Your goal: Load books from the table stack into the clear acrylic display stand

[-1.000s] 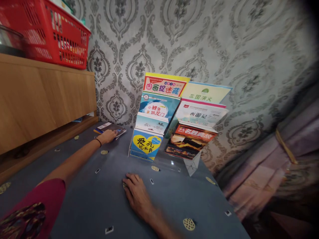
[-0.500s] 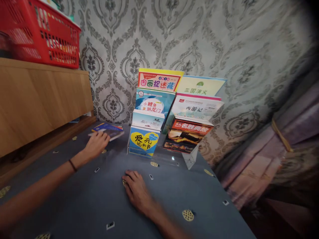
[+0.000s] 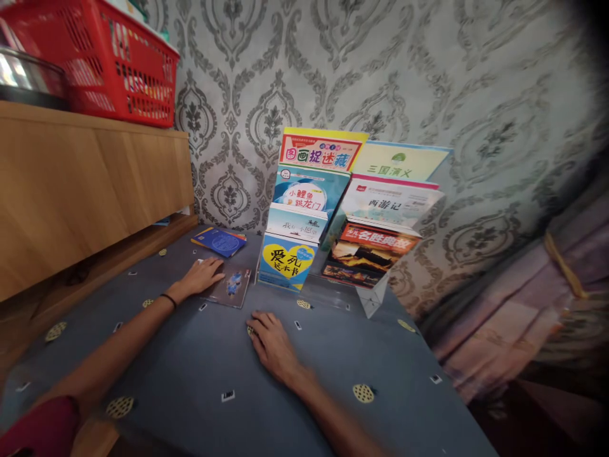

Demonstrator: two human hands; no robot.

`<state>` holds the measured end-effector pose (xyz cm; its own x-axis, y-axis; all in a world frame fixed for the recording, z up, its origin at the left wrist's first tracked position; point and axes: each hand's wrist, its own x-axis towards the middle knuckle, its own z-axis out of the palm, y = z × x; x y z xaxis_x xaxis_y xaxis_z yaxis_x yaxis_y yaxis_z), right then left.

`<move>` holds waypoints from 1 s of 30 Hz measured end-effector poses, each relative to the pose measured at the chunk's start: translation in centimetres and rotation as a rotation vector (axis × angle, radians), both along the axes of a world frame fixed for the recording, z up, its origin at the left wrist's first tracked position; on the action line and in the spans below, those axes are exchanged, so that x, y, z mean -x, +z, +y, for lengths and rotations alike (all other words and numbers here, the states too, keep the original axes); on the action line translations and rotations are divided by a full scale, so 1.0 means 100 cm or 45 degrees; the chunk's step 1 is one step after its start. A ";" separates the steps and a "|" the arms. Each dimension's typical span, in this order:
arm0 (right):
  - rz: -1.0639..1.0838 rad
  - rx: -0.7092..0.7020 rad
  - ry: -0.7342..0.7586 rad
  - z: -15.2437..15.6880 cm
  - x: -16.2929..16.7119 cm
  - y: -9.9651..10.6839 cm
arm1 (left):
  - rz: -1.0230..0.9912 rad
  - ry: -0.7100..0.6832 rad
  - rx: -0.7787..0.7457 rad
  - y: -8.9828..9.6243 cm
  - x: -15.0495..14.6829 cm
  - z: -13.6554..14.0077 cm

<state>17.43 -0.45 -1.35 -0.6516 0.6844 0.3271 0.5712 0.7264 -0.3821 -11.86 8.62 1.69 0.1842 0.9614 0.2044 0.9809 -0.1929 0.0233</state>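
Observation:
My left hand (image 3: 202, 277) is over the left part of a thin grey book (image 3: 231, 289) with a small blue figure on its cover. The thumb rests on the cover and the fingers reach its far edge, so their undersides are hidden. Just beyond lies a blue book (image 3: 219, 241), flat on the dark blue tablecloth (image 3: 181, 374). My right hand (image 3: 273, 343) lies on the cloth with its fingers apart, holding nothing. In front of both hands stands a clear rack (image 3: 372, 303) with several books, among them a blue one with a yellow heart (image 3: 287, 263).
On the left, a wooden cabinet (image 3: 95, 184) borders the table and carries a red basket (image 3: 137, 70) and a dark metallic container (image 3: 28, 79). Patterned wallpaper (image 3: 238, 120) rises behind the rack. A tied curtain (image 3: 514, 317) hangs at the right.
The grey book has come off the blue book toward me with my left hand, and both covers now show. My right hand stays put on the cloth. The view has shifted slightly.

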 end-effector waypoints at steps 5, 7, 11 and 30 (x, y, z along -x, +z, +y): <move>0.075 0.009 -0.031 0.000 -0.001 0.000 | -0.015 0.024 -0.037 -0.006 -0.003 0.004; 0.135 0.006 -0.072 0.000 -0.002 -0.001 | -0.018 -0.019 -0.056 -0.009 -0.008 -0.008; 0.229 -0.004 -0.090 0.002 -0.003 -0.006 | -0.075 -0.143 -0.110 -0.019 -0.017 -0.042; 0.685 0.469 0.009 -0.025 0.004 0.006 | -0.136 0.089 -0.332 -0.032 -0.052 -0.180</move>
<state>17.07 -2.98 -0.74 -0.4672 0.8103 0.3537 0.2263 0.4963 -0.8381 -6.68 -9.37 -1.46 0.0835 0.8835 0.4610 0.9867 -0.1379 0.0856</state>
